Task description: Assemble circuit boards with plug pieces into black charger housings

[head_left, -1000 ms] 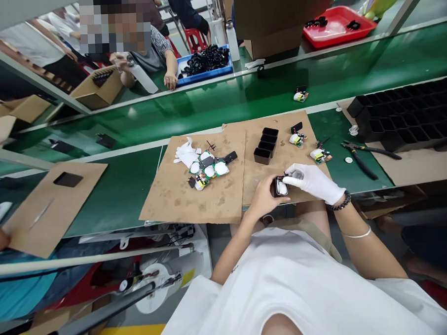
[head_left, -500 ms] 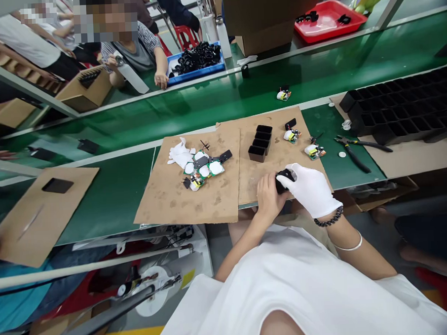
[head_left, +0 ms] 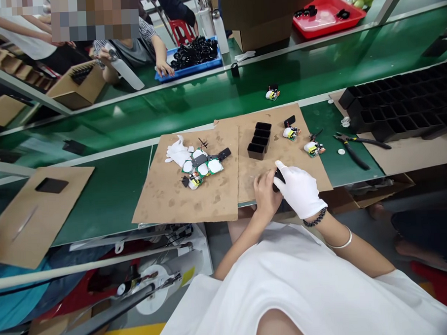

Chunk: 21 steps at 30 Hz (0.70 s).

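My bare left hand (head_left: 266, 194) and my white-gloved right hand (head_left: 299, 190) are closed together on a small black housing (head_left: 278, 177) at the near edge of the cardboard sheet (head_left: 278, 150). Most of the housing is hidden between them. Beyond my hands stands a row of open black housings (head_left: 260, 139). Two small circuit boards (head_left: 290, 133) (head_left: 313, 148) lie to the right of that row. A heap of circuit boards and white round parts (head_left: 203, 167) with a white glove (head_left: 177, 151) lies on the left cardboard sheet (head_left: 187, 189).
Pliers (head_left: 350, 147) lie on the green bench right of the cardboard. A black compartment tray (head_left: 406, 110) fills the far right. One board (head_left: 272, 93) rides the conveyor belt. Across it a person's hand (head_left: 164, 69) rests beside a blue bin of black parts (head_left: 194, 52). A red tray (head_left: 326, 12) sits behind.
The housing's white inside showed a second ago; now both hands have closed over it and only a black corner shows. The board on the belt has drifted left.
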Motion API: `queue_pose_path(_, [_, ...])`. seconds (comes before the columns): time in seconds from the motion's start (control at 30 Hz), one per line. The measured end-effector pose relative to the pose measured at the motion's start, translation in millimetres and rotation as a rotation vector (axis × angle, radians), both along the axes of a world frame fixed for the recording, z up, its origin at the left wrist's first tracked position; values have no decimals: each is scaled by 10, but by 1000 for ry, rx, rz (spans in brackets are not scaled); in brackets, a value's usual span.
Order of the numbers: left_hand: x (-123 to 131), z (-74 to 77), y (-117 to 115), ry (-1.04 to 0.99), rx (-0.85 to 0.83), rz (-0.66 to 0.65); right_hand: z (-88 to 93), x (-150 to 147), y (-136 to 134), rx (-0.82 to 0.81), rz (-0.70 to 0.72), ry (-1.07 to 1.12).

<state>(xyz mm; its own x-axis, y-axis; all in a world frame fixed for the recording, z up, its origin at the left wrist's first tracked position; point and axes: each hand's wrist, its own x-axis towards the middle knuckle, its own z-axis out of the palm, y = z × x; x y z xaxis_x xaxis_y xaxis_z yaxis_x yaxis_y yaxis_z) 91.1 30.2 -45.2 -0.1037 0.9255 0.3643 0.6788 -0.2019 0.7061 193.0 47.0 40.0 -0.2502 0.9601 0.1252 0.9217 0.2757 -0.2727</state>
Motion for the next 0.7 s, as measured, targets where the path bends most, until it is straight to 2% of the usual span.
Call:
queue_pose_path(0.17, [9, 12, -11, 34, -20, 14, -391, 101, -148, 112, 20, 315])
queue_pose_path(0.3, [-14, 61, 15, 42, -68, 7, -635, 96, -125, 190, 37, 423])
queue_pose_path(0.37, [-76, 113, 8, 57, -90, -34, -633, 123, -76, 187, 61, 441])
queue_pose_path(0.47, [-228, 155, -76, 104, -89, -93, -508, 220, -58, 215, 91, 463])
queue_pose_path(0.57, [-369, 105, -218, 117, -48, 2, -441, 297, -98, 239, 90, 494])
queue_pose_path(0.63, [-416, 71, -286, 98, -34, 86, -504, 299, -102, 216, 101, 509])
queue_pose_path(0.7, [-427, 87, -283, 49, -53, 54, -620, 278, -73, 184, 104, 514])
